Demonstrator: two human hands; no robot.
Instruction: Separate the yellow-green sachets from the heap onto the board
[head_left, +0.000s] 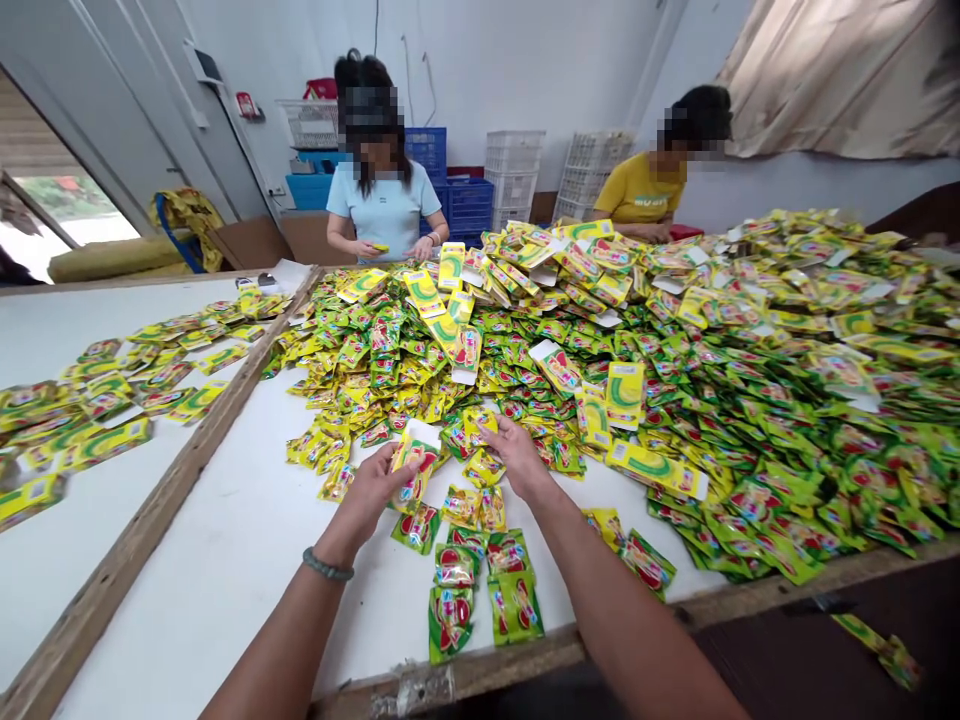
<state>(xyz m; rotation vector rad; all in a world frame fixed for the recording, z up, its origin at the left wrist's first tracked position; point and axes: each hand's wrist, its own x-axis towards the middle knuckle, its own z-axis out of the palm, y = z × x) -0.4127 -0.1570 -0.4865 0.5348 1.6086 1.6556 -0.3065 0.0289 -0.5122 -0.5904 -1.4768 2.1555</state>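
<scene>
At left hand [373, 490]: carton [416, 462], gripped; right hand [517, 450] beside

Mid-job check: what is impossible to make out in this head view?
Head view:
- Print on the sachets: too small to read.
- Whether the right hand grips a sachet: its own fingers cover that.
- What the carton in the left hand contains: its walls hide it.
- The right end of the pile: cut off by the frame edge.
</scene>
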